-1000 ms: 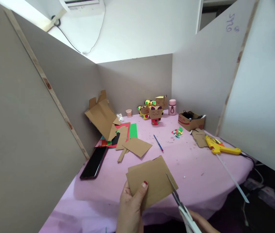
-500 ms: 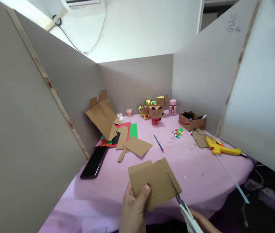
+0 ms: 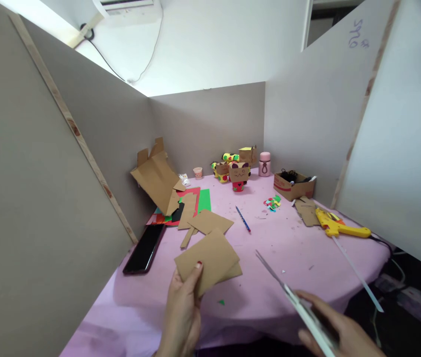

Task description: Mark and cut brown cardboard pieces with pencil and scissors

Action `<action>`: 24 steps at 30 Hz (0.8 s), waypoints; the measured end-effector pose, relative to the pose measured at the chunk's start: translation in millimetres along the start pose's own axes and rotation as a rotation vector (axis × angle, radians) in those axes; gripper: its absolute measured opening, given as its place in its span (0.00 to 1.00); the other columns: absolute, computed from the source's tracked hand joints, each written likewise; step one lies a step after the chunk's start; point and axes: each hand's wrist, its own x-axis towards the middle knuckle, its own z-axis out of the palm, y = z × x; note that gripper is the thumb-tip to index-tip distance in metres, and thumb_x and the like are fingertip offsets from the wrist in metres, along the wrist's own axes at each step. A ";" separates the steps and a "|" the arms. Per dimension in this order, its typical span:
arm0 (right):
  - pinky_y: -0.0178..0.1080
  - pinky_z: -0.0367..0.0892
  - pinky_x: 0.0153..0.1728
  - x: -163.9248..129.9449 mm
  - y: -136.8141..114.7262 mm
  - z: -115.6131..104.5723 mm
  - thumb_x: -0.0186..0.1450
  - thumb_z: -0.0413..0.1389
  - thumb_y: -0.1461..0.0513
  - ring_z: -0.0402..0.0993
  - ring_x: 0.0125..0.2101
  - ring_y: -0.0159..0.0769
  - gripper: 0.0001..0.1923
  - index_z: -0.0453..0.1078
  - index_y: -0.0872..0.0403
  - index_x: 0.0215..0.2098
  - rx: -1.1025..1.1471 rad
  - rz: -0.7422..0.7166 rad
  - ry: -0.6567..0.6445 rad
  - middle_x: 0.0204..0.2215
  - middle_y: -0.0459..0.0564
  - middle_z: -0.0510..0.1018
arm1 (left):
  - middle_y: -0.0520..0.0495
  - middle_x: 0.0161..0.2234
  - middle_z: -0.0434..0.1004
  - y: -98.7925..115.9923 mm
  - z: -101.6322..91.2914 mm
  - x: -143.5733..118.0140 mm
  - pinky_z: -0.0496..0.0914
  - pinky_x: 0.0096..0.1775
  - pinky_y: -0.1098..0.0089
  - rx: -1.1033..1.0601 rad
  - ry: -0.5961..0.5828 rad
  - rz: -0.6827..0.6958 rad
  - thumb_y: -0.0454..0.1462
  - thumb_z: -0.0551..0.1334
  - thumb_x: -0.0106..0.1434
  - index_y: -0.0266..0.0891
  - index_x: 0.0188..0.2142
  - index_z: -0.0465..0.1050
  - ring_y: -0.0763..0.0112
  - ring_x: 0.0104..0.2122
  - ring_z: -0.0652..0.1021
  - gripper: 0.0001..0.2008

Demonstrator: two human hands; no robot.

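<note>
**Two cardboard pieces (image 3: 208, 258) in the left hand (image 3: 183, 302), scissors (image 3: 292, 297) in the right hand (image 3: 333, 322)**

At the near edge of a pink-covered worktop (image 3: 132, 307), the left hand pinches two overlapping flat cardboard pieces, thumb on top. To the right, the other hand grips the scissors by their pale handles, blades pointing far and left, apart from the cardboard. The blades look nearly together.

Cutting seems partly done: the held pieces have mostly straight edges, and a loose cardboard sheet (image 3: 216, 221) and narrow strip (image 3: 186, 239) lie just beyond them. The two pieces do not look fixed together; how much trimming is left cannot be told. Decorated cardboard figures (image 3: 238, 174), seemingly finished, stand at the far side.

On the left are a dark phone (image 3: 144, 249), coloured paper (image 3: 204, 201) and a large folded cardboard piece (image 3: 154, 181) leaning by the partition (image 3: 110, 134). A blue pencil (image 3: 243, 219) lies mid-worktop; paper scraps (image 3: 272, 202) sit farther right. At the right edge rest a yellow glue gun (image 3: 344, 229) with a long pale stick (image 3: 359, 275) and, farther back, an open box (image 3: 294, 187). Nothing appears to block the hands; the loose sheet lies closest.
</note>
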 end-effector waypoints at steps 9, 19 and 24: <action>0.49 0.66 0.41 91.6 26.3 -43.3 0.53 0.52 0.63 0.72 0.37 0.51 0.24 0.70 0.58 0.49 -0.793 -0.212 0.108 0.35 0.59 0.75 | 0.50 0.34 0.80 -11.4 -5.2 11.5 0.72 0.29 0.75 0.076 -0.052 -0.090 0.30 0.64 0.53 0.39 0.47 0.68 0.70 0.31 0.79 0.20; 0.33 0.62 0.21 73.2 -24.4 24.9 0.60 0.52 0.51 0.65 0.20 0.30 0.19 0.70 0.57 0.40 0.288 0.078 -0.256 0.20 0.42 0.70 | 0.38 0.42 0.78 -55.5 6.6 21.9 0.72 0.41 0.63 0.152 -0.196 -0.187 0.37 0.65 0.52 0.37 0.53 0.58 0.57 0.43 0.78 0.30; 0.30 0.58 0.17 83.9 -3.1 22.4 0.56 0.57 0.51 0.62 0.15 0.24 0.17 0.70 0.56 0.36 0.343 0.193 -0.143 0.19 0.39 0.68 | 0.34 0.61 0.56 -34.6 -17.8 60.5 0.57 0.57 0.54 0.717 -0.229 0.344 0.44 0.59 0.57 0.39 0.56 0.56 0.55 0.60 0.60 0.29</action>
